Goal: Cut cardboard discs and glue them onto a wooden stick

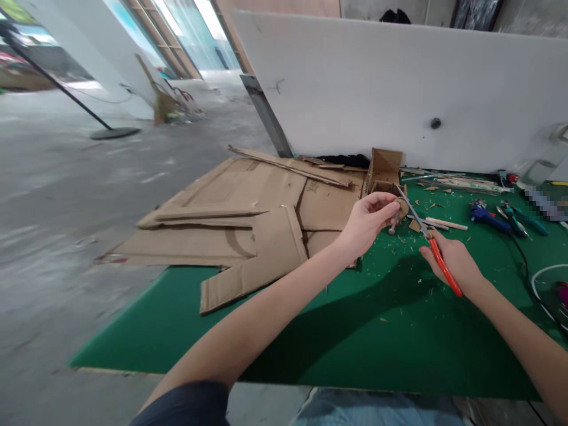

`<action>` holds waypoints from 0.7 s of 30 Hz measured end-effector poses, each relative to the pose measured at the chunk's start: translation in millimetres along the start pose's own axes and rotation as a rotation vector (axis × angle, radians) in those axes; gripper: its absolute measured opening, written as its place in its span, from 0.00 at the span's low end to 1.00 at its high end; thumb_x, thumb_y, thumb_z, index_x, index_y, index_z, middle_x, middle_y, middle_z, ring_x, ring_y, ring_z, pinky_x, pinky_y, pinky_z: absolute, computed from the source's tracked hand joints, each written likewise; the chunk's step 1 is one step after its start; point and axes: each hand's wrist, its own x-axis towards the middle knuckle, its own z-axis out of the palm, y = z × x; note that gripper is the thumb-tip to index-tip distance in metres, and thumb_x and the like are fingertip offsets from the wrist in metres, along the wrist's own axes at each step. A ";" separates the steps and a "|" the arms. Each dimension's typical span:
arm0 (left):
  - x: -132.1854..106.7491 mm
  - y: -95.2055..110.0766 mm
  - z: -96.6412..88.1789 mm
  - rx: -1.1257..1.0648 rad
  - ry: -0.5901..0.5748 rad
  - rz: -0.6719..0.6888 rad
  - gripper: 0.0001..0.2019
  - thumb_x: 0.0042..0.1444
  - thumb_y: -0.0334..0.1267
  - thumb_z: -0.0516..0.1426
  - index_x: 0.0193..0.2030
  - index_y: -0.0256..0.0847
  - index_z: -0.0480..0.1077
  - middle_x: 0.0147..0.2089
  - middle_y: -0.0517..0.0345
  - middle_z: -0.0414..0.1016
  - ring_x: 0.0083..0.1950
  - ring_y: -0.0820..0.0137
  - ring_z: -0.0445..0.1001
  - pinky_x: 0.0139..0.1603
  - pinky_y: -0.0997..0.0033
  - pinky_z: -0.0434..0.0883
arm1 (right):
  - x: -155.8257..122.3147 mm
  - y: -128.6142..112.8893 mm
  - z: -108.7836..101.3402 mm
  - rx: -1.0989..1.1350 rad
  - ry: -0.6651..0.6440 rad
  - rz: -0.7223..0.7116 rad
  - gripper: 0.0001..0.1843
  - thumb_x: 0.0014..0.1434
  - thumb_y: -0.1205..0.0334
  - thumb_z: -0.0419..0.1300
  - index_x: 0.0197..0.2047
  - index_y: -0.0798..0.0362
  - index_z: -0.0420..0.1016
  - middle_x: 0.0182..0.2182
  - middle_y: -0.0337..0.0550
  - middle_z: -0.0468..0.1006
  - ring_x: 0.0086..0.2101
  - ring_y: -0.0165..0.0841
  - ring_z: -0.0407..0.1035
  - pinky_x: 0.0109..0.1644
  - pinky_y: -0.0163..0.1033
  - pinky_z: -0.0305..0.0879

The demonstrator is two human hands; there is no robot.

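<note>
Out over the green table, my left hand (pixel 370 216) is closed on a small round cardboard disc (pixel 402 207), pinching it by its edge. My right hand (pixel 455 260) grips scissors (pixel 437 254) with red-orange handles. Their blades point up and away, touching or just beside the disc's right side; I cannot tell whether they cut into it. A small brown cardboard box (pixel 385 168) with its flap raised stands right behind the disc. Below the disc, a small metallic-looking piece (pixel 392 229) shows near my left fingertips, its kind unclear.
Large cardboard sheets (pixel 231 236) cover the table's left side and overhang it. Thin strips (pixel 470 183) and scraps lie at the back right. A blue glue gun (pixel 488 218) and pliers (pixel 515 219) rest at right. A white board (pixel 399 89) stands behind the green table (pixel 390 349).
</note>
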 end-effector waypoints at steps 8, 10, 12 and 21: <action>-0.6 1.0 0.7 -0.037 0.022 -0.039 0.15 0.44 0.40 0.70 0.35 0.37 0.72 0.31 0.61 0.74 0.29 0.79 0.71 0.34 0.74 0.75 | 0.3 6.2 10.1 -0.118 0.069 0.032 0.20 0.66 0.48 0.46 0.42 0.55 0.70 0.22 0.46 0.76 0.22 0.40 0.72 0.27 0.38 0.57; -1.1 2.5 0.1 -0.048 0.015 -0.051 0.16 0.45 0.40 0.70 0.36 0.38 0.71 0.33 0.61 0.74 0.31 0.77 0.73 0.36 0.69 0.77 | -0.1 8.2 11.0 -0.029 0.089 0.008 0.20 0.64 0.47 0.48 0.44 0.55 0.69 0.24 0.47 0.78 0.25 0.41 0.73 0.29 0.38 0.60; -1.6 4.0 -0.4 -0.064 -0.011 -0.057 0.17 0.45 0.41 0.70 0.36 0.38 0.69 0.34 0.61 0.74 0.33 0.74 0.75 0.38 0.64 0.79 | -0.5 9.4 10.3 0.096 0.092 -0.022 0.21 0.63 0.47 0.50 0.47 0.55 0.69 0.29 0.48 0.80 0.28 0.41 0.76 0.33 0.38 0.64; -1.5 7.2 0.5 -0.044 0.027 -0.074 0.16 0.45 0.40 0.70 0.35 0.37 0.70 0.33 0.61 0.73 0.34 0.74 0.75 0.35 0.70 0.76 | -1.1 7.5 5.5 0.227 0.031 -0.071 0.34 0.61 0.50 0.56 0.66 0.54 0.56 0.44 0.54 0.80 0.33 0.40 0.76 0.38 0.41 0.68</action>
